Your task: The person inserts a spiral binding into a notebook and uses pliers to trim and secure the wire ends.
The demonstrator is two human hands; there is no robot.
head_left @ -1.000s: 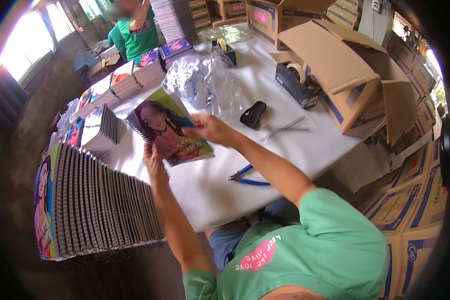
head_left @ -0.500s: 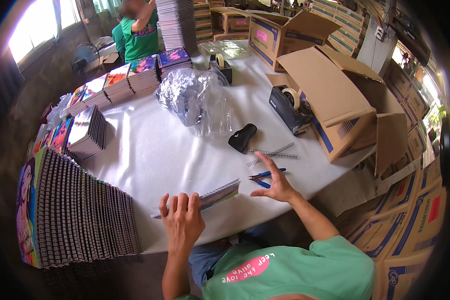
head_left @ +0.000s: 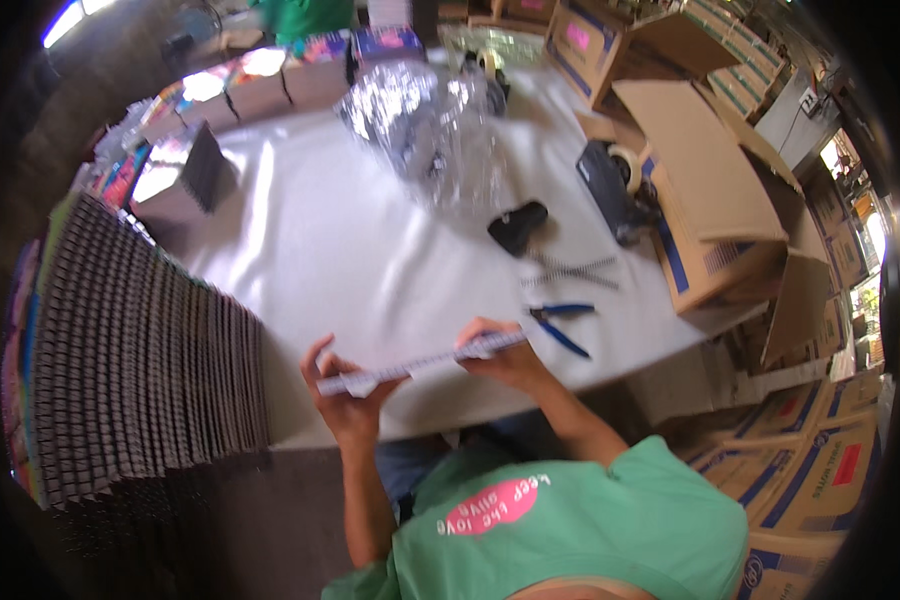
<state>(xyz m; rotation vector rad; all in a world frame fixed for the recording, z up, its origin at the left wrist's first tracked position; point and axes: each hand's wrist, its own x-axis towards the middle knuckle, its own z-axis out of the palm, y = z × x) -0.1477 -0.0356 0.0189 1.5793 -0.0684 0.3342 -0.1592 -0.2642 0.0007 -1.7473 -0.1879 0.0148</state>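
Note:
Above the table's near edge, a thin spiral notebook [head_left: 422, 362] is held edge-on, slightly tilted up to the right. My left hand [head_left: 352, 400] is closed on its left end, with thumb and fingers on either side. At the other end my right hand [head_left: 505, 368] grips it, some fingers behind it. Just beyond that hand lie blue-handled cutting pliers [head_left: 562, 322] with their handles spread. Loose wire coils [head_left: 575, 272] rest crossed behind the pliers, next to a small black object [head_left: 518, 228] whose kind I cannot make out.
A tall stack of spiral notebooks [head_left: 140, 350] stands on the left. More notebook piles [head_left: 260, 90] line the far side. Crumpled clear plastic [head_left: 430, 130] lies mid-table. A black tape dispenser [head_left: 610, 195] and open cardboard boxes [head_left: 710, 190] stand right; closed cartons [head_left: 800, 460] sit below.
My right hand, spread and apart before, now grips the notebook's right end. The notebook has been raised and turned edge-on. The view has tilted, and the table things appear shifted.

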